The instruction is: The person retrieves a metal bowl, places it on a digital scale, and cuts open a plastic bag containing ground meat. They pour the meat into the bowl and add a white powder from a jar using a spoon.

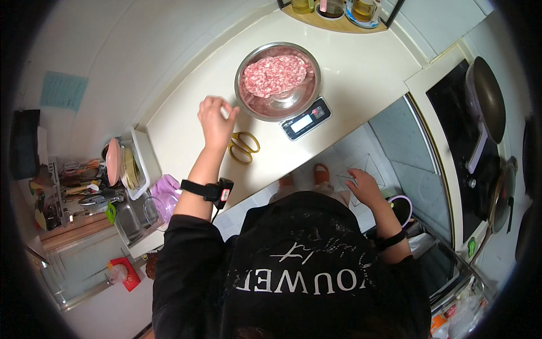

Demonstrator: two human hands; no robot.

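My left hand (217, 120) is above the counter, left of the metal bowl, with its fingers curled and the thumb near the index finger; whether anything is between them cannot be told. My right hand (363, 186) is over the floor beyond the counter's edge, fingers apart and holding nothing. The round stainless steel bowl (292, 111) holds a flattened mound of raw ground meat (275, 75). It rests on a digital kitchen scale (305, 123) whose display is lit. Scissors with yellow handles (243, 148) lie beside my left wrist, their blades hidden by it.
A corner shelf (330, 23) with oil bottles stands at the back. To the right are a black cooktop (459, 127) and a frying pan (489, 99). A dish rack (144, 163), a sink (129, 218) and a purple cloth (166, 190) are at the left.
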